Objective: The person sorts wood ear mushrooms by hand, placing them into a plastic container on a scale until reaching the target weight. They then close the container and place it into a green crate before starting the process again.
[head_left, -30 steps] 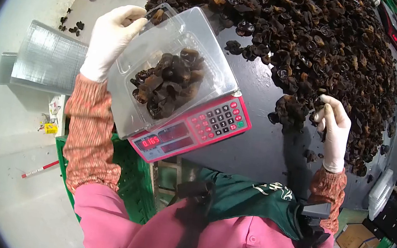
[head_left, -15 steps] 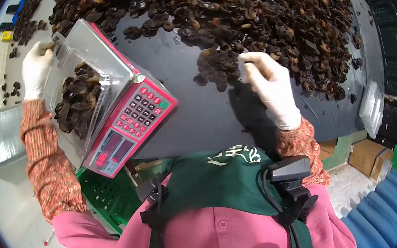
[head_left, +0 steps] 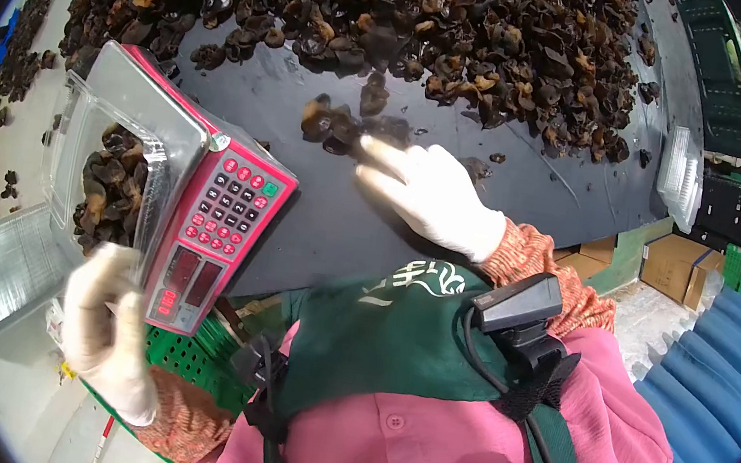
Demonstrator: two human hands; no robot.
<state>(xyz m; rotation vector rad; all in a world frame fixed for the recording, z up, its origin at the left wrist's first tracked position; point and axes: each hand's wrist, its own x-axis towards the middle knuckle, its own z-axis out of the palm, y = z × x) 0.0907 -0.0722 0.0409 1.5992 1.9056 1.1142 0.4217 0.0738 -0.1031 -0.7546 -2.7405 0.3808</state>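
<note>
A pink-red digital scale (head_left: 223,213) with a keypad and lit red digits stands at the left of the dark table. On its pan rests a clear plastic tray (head_left: 62,180) holding a heap of brown wood ear mushrooms (head_left: 110,186). My left hand (head_left: 109,329), in a white glove, hangs at the tray's near end with fingers curved and thumb apart. To the right of the scale, my right hand (head_left: 430,197), also gloved, stretches its fingers toward a few loose wood ear pieces (head_left: 335,125). One piece by the fingertips is blurred.
A large pile of wood ear mushrooms (head_left: 352,7) covers the far side of the table (head_left: 569,196). Clear trays (head_left: 679,181) are stacked at the right edge. Below the scale is a green crate (head_left: 193,360); a cardboard box (head_left: 676,269) sits right.
My left hand has moved from the tray's far left side to its near end. My right hand has moved left and nearer, fingers now extended, and the small cluster beside it is spread out.
</note>
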